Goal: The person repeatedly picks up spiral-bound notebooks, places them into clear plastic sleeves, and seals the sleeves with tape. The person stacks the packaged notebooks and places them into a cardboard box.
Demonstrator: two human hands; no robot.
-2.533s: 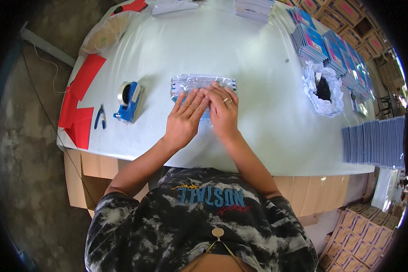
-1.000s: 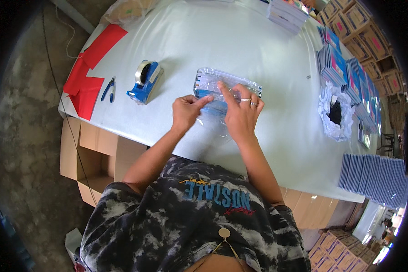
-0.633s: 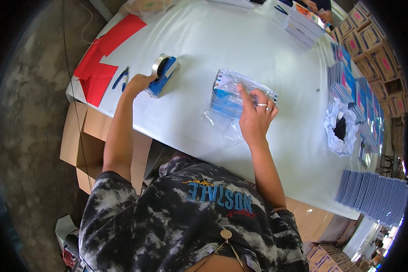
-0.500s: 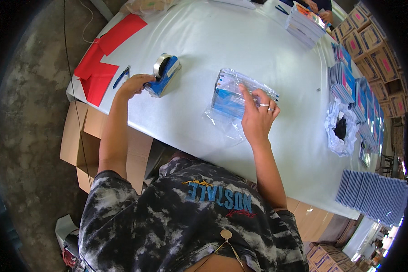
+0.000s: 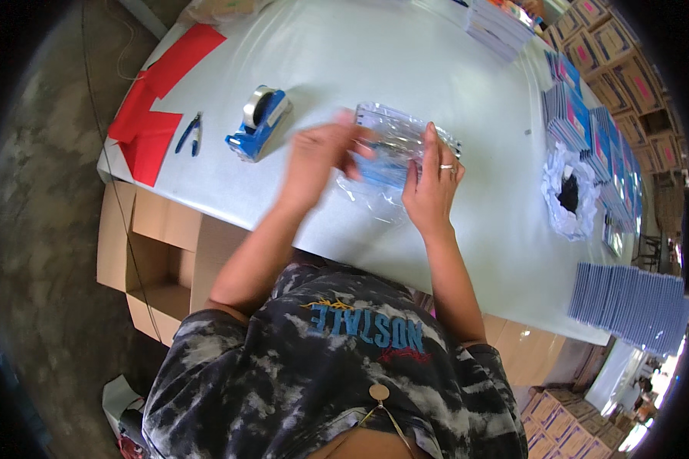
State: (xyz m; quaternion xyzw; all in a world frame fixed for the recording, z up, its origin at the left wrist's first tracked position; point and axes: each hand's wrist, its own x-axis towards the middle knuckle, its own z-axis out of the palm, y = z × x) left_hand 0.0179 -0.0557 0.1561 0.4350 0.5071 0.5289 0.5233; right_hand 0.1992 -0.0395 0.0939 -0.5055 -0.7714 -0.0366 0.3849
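Observation:
A clear plastic bag [image 5: 383, 200] with a flat blue-and-white stack inside, which looks like books, lies on the table before me. My right hand [image 5: 434, 183], a ring on one finger, grips the bag's right side, index finger stretched along the plastic and the thumb beside it. Over the bag's left side is my left hand [image 5: 318, 157], smeared by motion; whether its fingers hold anything cannot be made out. A blue tape dispenser [image 5: 259, 126] with a roll of clear tape stands left of that hand, apart from it. Blue-handled nippers [image 5: 189, 136] lie farther left.
Red sheets [image 5: 157, 126] lie at the table's left edge, above an open cardboard box [image 5: 157, 264]. On the right are a crumpled white plastic bag [image 5: 573, 191], stacks of blue books [image 5: 570, 115] and a tall stack [image 5: 628, 302]. Cartons [image 5: 628, 73] are piled beyond.
My left hand has left the tape dispenser and moved right to the bag. My right hand stays on the bag, its index finger and thumb shifted. The whole view has shifted slightly.

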